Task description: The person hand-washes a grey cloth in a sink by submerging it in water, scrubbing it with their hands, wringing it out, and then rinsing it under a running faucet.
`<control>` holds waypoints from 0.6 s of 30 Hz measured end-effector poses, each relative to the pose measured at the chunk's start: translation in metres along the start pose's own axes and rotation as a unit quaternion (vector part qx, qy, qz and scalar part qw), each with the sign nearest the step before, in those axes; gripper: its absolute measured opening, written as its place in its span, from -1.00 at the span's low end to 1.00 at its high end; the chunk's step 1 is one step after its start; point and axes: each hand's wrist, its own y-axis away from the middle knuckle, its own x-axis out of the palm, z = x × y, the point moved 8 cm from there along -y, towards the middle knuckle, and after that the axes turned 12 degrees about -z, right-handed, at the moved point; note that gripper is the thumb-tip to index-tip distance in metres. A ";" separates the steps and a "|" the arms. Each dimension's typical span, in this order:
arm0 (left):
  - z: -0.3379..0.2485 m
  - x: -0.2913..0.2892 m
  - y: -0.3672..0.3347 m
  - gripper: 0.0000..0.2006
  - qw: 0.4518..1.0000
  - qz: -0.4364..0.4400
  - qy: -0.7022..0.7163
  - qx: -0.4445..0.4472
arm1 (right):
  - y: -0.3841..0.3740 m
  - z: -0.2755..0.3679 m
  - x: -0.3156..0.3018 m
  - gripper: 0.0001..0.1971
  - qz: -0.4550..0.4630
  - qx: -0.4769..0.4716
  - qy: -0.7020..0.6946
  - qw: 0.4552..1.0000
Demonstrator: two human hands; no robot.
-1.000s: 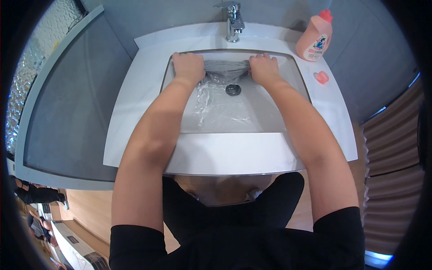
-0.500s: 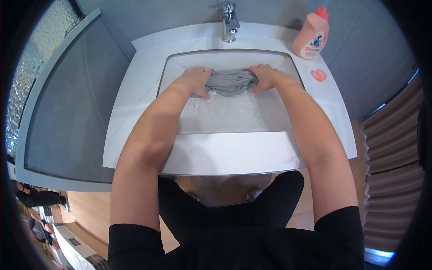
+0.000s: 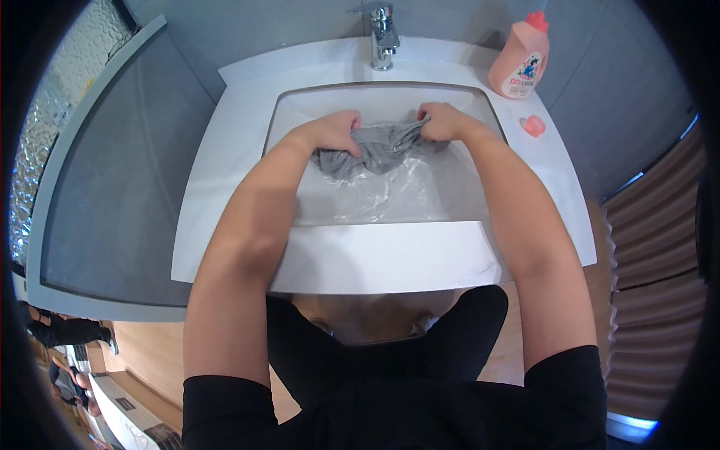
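Observation:
A wet grey cloth, perhaps a garment, lies bunched in the water of a white rectangular sink. My left hand grips its left part, thumb toward me and fingers curled over the far side. At the cloth's right end my right hand pinches a fold and holds it up a little. Between my hands the fabric stretches slantwise, its lower left part spread in the water. Ripples and glints cover the water nearer to me.
Behind the sink stands a chrome faucet. On the counter's right are a pink detergent bottle and a small pink cap. A grey-framed panel borders the left side; a brown pleated curtain hangs at right. Another person's legs show far left.
My hands have closed on the cloth from a spread hold at its ends. The right end is lifted into a fold, while the left part has spread toward me.

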 end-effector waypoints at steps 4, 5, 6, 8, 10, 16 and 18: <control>0.011 -0.024 0.004 -0.49 0.985 -0.135 -0.108 0.002 | -0.014 -0.009 -0.029 -0.71 -0.159 -0.010 0.054 0.986; 0.013 -0.033 0.010 -0.47 0.971 -0.162 -0.171 -0.030 | -0.014 -0.006 -0.028 -0.71 -0.157 -0.011 0.052 0.986; 0.001 -0.038 0.013 -0.47 0.972 -0.161 -0.169 -0.028 | -0.013 -0.010 -0.033 -0.69 -0.184 0.013 0.050 0.982; -0.018 -0.058 0.022 -0.40 0.938 -0.193 -0.270 -0.096 | -0.009 -0.014 -0.040 -0.67 -0.212 0.038 0.050 0.975; -0.043 -0.072 0.029 -0.42 0.922 -0.188 -0.319 -0.112 | -0.007 -0.016 -0.048 -0.62 -0.260 0.037 0.013 0.965; -0.029 -0.070 0.031 -0.57 0.858 -0.271 -0.436 -0.018 | -0.009 -0.016 -0.046 -0.64 -0.264 0.013 0.024 0.964; -0.033 -0.069 0.026 -0.63 0.841 -0.314 -0.438 0.044 | -0.005 -0.014 -0.046 -0.64 -0.261 0.017 0.041 0.964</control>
